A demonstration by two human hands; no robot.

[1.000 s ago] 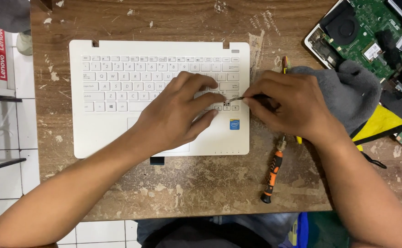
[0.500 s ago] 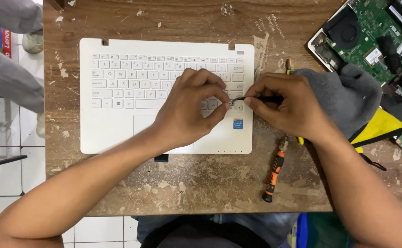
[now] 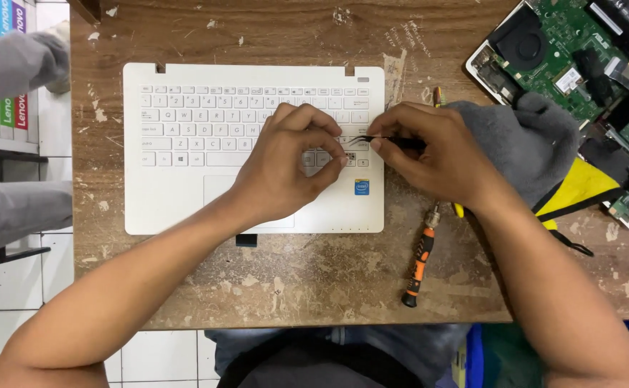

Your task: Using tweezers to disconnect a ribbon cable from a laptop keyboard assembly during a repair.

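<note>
At the lower right corner of the keyboard, the right hand [image 3: 436, 154] grips black tweezers [image 3: 386, 141] between thumb and fingers [image 3: 401, 118], the thin curved tips pointing left toward the left hand. The left hand [image 3: 286, 162] rests on the keys, its fingers curled and pinched together just beside the tweezer tips; whether they grasp anything cannot be told, as the spot is too small to make out. Both hands lie over the white laptop top case [image 3: 185, 194], which sits flat on the worn wooden desk [image 3: 314, 280], keyboard facing up, touchpad partly covered by the left wrist. Just right of the case, an orange-and-black screwdriver [image 3: 419, 262] lies on the desk, partly hidden by the right wrist. A grey cloth [image 3: 523, 147] sits behind the right hand, with a yellow item [image 3: 580, 190] beneath it. An opened laptop base with green circuit board [image 3: 566, 43] occupies the upper right corner.
</note>
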